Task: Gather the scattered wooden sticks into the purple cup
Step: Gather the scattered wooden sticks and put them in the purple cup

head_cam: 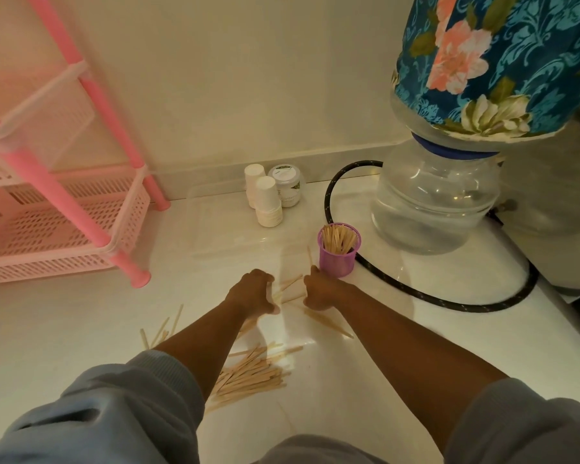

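Sticks (290, 291) | both hands' fingers curl round some | purple cup (338, 251) part-filled | jar (287, 185) label unreadable

A corner of a home, on a pale tiled floor

A pink plastic basket rack (47, 209), a cloth-covered water jug (442, 182), stacked paper cups (267, 202) and a black hose (449, 303) sit by the wall.

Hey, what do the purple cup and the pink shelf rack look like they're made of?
The small purple cup looks like fine mesh, metal or plastic, matte; its wall shows a faint grid texture. The pink tiered shelf rack looks like moulded plastic: slotted pale baskets on smooth, slightly glossy pink poles.
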### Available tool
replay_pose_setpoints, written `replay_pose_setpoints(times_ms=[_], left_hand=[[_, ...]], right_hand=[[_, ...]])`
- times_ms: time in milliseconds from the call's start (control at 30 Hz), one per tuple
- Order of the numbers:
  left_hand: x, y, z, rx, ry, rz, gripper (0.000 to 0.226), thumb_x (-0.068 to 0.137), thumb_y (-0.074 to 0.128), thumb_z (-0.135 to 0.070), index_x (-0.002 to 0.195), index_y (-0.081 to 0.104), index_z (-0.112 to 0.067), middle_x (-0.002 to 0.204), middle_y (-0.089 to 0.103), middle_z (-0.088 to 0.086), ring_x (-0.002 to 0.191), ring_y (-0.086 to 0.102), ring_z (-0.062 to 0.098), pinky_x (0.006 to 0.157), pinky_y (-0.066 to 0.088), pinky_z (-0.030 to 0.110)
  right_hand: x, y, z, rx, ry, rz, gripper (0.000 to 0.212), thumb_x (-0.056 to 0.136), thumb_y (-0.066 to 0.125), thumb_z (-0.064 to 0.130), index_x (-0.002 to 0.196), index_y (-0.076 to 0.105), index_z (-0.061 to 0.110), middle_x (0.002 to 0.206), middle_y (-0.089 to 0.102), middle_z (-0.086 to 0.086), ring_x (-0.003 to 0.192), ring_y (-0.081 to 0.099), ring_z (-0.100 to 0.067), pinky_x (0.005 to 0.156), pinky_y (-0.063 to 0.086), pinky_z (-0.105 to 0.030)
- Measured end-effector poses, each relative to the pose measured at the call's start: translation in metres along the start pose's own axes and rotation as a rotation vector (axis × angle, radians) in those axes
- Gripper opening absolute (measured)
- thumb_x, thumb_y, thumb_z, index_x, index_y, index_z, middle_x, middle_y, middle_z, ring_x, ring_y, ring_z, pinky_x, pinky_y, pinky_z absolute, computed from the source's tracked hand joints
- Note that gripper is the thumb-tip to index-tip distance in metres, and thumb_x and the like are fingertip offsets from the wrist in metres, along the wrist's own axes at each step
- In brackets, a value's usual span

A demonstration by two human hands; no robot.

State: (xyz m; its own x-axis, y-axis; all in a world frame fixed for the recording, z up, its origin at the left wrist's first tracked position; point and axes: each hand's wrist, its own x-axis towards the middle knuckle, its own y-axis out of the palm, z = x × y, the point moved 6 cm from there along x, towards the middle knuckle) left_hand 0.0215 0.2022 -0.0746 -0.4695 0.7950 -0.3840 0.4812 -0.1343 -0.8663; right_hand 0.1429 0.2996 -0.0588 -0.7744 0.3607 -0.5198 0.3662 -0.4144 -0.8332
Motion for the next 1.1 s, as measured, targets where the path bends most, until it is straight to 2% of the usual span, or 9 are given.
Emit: replay_pose_setpoints(times_ms=[67,167,333,533,633,733,900,1000,1100], left_hand=[[-0.001,0.001,0.0,0.02,0.009,-0.025,0.078,0.073,0.081,-0.033,0.142,0.045,-0.023,0.143,0.041,-0.001,0.132,0.041,0.02,0.102,0.04,0.034],[-0.002,0.001,0.001,0.007,0.011,-0.049,0.064,0.075,0.08,-0.024,0.133,0.053,-0.025,0.13,0.048,-0.003,0.123,0.048,0.019,0.097,0.043,0.032],[-0.006,0.002,0.005,-0.033,0.01,-0.05,0.038,0.079,0.077,-0.018,0.114,0.062,-0.025,0.105,0.056,-0.007,0.106,0.058,0.017,0.086,0.044,0.026],[-0.012,0.0,0.01,0.001,-0.035,0.072,0.021,0.076,0.08,-0.022,0.094,0.069,-0.027,0.087,0.065,-0.014,0.091,0.063,0.01,0.075,0.045,0.023],[-0.015,-0.003,0.011,0.066,-0.033,0.132,0.027,0.07,0.084,-0.03,0.091,0.068,-0.03,0.089,0.065,-0.016,0.09,0.062,0.009,0.078,0.048,0.025],[-0.019,-0.007,0.012,0.109,-0.03,0.147,0.048,0.063,0.088,-0.032,0.103,0.061,-0.028,0.104,0.059,-0.011,0.097,0.059,0.014,0.083,0.05,0.03],[-0.029,-0.006,0.019,0.191,0.003,0.25,0.085,0.056,0.094,-0.026,0.127,0.048,-0.021,0.125,0.045,-0.001,0.116,0.051,0.022,0.098,0.048,0.04],[-0.033,-0.004,0.02,0.18,0.041,0.24,0.084,0.058,0.093,-0.019,0.128,0.047,-0.019,0.126,0.044,-0.001,0.117,0.049,0.022,0.1,0.047,0.04],[-0.034,-0.006,0.018,0.121,0.089,0.183,0.067,0.066,0.087,-0.012,0.123,0.053,-0.017,0.118,0.052,0.002,0.107,0.054,0.02,0.091,0.048,0.032]], right_hand=[[-0.001,0.007,0.003,-0.046,-0.038,0.012,0.048,0.097,0.044,0.015,0.142,0.036,-0.001,0.157,0.011,-0.024,0.146,0.018,-0.032,0.111,0.034,-0.039],[-0.002,0.01,0.003,-0.033,-0.052,-0.024,0.049,0.095,0.048,0.013,0.142,0.038,0.003,0.16,0.011,-0.017,0.147,0.017,-0.027,0.113,0.033,-0.039],[-0.007,0.008,0.0,-0.017,-0.09,-0.069,0.049,0.093,0.053,0.015,0.141,0.046,0.018,0.149,0.04,-0.007,0.132,0.043,-0.023,0.107,0.042,-0.038],[-0.018,-0.007,-0.001,0.046,-0.163,-0.156,0.03,0.088,0.057,0.006,0.112,0.071,0.018,0.117,0.067,-0.001,0.104,0.063,-0.019,0.09,0.054,-0.034],[-0.02,-0.009,0.001,0.072,-0.2,-0.145,0.027,0.086,0.056,0.002,0.1,0.075,0.015,0.105,0.072,0.0,0.096,0.066,-0.017,0.085,0.057,-0.035],[-0.018,-0.009,0.001,0.129,-0.174,-0.137,0.027,0.086,0.062,0.008,0.111,0.071,0.013,0.111,0.069,-0.002,0.1,0.064,-0.019,0.088,0.055,-0.034],[-0.014,0.009,-0.004,-0.022,-0.078,-0.019,0.089,0.067,0.083,0.044,0.14,0.041,0.016,0.133,0.041,-0.002,0.116,0.051,-0.022,0.095,0.049,-0.038],[-0.014,0.017,-0.007,-0.071,-0.059,0.027,0.098,0.058,0.088,0.045,0.137,0.038,0.014,0.13,0.038,-0.004,0.112,0.051,-0.023,0.092,0.051,-0.04],[-0.013,0.018,-0.006,-0.026,-0.072,0.015,0.082,0.064,0.087,0.034,0.131,0.045,0.012,0.127,0.044,-0.005,0.11,0.051,-0.023,0.092,0.049,-0.039]])
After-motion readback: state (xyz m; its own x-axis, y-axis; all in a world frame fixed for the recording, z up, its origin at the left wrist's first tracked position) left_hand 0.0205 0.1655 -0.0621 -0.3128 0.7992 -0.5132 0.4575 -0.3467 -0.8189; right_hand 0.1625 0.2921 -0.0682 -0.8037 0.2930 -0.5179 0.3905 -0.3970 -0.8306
